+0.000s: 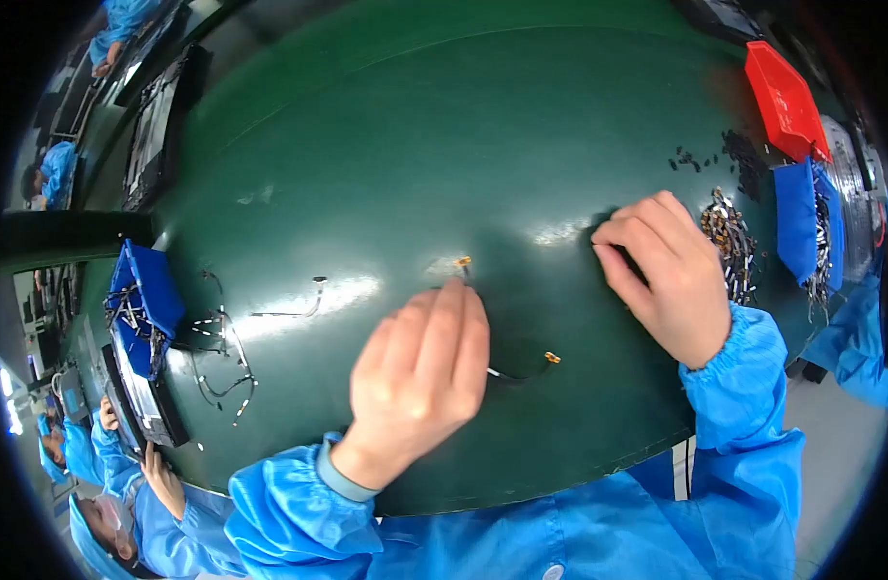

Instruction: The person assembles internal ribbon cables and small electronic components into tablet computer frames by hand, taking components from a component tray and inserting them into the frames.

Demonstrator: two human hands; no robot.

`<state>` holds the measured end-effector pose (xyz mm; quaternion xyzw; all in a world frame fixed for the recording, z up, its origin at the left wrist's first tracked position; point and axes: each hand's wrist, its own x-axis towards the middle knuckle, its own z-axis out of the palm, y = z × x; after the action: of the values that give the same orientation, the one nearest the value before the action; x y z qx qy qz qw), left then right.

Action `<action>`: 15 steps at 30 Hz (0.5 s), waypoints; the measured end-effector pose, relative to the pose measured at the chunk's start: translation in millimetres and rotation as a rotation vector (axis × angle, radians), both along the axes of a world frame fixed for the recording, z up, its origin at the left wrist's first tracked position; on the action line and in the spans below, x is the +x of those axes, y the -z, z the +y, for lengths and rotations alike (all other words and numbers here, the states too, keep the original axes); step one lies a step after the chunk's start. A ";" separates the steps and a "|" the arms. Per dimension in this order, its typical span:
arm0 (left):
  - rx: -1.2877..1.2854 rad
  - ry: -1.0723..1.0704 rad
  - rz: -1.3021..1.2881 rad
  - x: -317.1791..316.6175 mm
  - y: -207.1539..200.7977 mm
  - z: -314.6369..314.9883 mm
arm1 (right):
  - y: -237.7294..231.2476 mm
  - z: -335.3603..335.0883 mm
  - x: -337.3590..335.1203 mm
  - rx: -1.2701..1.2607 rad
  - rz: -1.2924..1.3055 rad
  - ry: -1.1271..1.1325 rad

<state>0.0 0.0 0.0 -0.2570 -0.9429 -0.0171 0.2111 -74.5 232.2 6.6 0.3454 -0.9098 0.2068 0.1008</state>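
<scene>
My left hand (420,372) is closed near the middle of the green table, its fingertips pressed together on a short cable. The cable's gold-coloured connector (463,261) sticks out just beyond the fingertips; the rest is hidden by the hand. A second dark cable (516,378) comes out beside that hand's fingers and ends in another gold-coloured connector (552,358). My right hand (671,275) rests to the right, thumb and forefinger tips brought together; what lies between them, if anything, is too small to make out. Beside it is a pile of short cables (729,237).
Small black pieces (744,159) are scattered at the far right, near a red bin (787,101) and a blue bin (797,222). At left stand another blue bin (154,290) with cables and several loose cables (236,348). A co-worker's hand (162,478) is at the lower left.
</scene>
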 end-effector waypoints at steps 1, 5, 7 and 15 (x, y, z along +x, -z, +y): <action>0.063 -0.023 -0.020 6.3 2.9 3.6 | -0.4 2.4 0.5 -0.043 -0.022 -0.008; 0.239 -0.037 -0.119 13.2 -7.0 5.2 | -6.4 6.3 -0.1 -0.122 -0.133 0.075; 0.261 -0.037 -0.128 14.5 -9.3 2.8 | -8.2 2.5 -1.2 -0.137 -0.161 0.075; 0.212 -0.072 -0.221 17.0 -3.1 -3.5 | -2.9 -7.7 -2.5 -0.109 -0.131 0.008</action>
<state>17.0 -3.5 3.1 -0.1959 -0.9619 -0.1372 0.1324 -77.0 224.5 9.6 0.3217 -0.9032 0.2776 0.0605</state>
